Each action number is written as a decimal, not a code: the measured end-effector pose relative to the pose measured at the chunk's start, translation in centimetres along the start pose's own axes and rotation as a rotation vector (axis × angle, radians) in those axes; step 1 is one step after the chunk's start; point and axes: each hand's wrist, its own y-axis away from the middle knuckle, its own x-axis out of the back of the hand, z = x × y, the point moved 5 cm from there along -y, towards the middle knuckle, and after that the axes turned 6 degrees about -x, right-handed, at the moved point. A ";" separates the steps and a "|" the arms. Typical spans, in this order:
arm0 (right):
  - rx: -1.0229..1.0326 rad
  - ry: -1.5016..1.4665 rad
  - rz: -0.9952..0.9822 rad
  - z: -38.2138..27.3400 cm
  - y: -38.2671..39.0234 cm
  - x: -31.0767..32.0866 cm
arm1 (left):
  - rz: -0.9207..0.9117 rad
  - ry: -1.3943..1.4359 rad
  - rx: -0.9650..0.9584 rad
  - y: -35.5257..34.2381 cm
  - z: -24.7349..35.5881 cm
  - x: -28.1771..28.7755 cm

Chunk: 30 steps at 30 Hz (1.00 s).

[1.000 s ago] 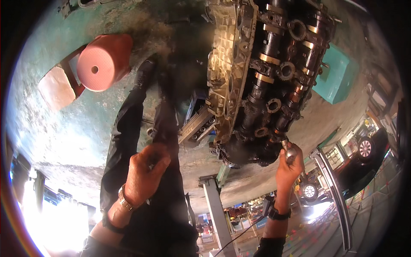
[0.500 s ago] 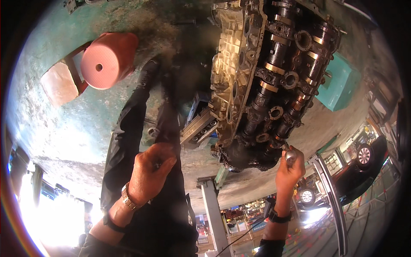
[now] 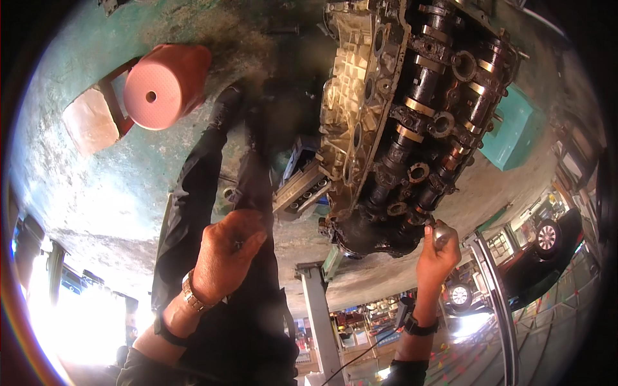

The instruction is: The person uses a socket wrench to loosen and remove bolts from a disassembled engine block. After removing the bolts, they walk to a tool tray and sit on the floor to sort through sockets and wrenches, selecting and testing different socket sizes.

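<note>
An oily engine cylinder head point(image 3: 415, 128) with its camshafts exposed stands tilted to the right of my legs. My right hand point(image 3: 439, 260) is closed around a shiny, round-ended metal ratchet point(image 3: 441, 237), held at the near end of the engine. Whether the ratchet sits on a bolt there cannot be made out. Over my legs, my left hand point(image 3: 226, 257) has its fingers curled in. Small dark metal bolts point(image 3: 238, 244) show between its thumb and fingers, mostly hidden.
A pink round stool point(image 3: 153, 96) and a pale block-like piece point(image 3: 93, 122) are on the green floor at left. Behind the engine sits a teal container point(image 3: 514, 128). A grey post point(image 3: 317, 315) stands nearby, and a dark car point(image 3: 547, 264) is farther right.
The engine appears slightly farther right as the view shifts a little. Both hands keep nearly the same places and grips.
</note>
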 end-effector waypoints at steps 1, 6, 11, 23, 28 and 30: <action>-0.007 -0.005 -0.010 0.0 0.0 0.0 | 0.000 0.009 -0.013 0.0 0.0 0.0; -0.173 -0.278 0.027 1.1 0.7 0.5 | -0.040 0.011 -0.065 0.0 0.3 -0.6; -0.524 -0.824 -0.262 0.5 3.7 1.4 | -0.108 0.153 0.001 1.0 1.7 -3.9; -0.581 -1.148 -0.511 -5.0 9.1 -1.6 | -0.381 0.410 -0.344 2.4 6.5 -12.5; -0.564 -1.027 -0.434 -5.0 9.6 -1.8 | -0.366 0.430 -0.336 2.5 5.2 -12.6; -0.508 -1.007 -0.397 -4.8 9.4 -1.7 | -0.312 0.350 -0.396 2.4 5.3 -12.2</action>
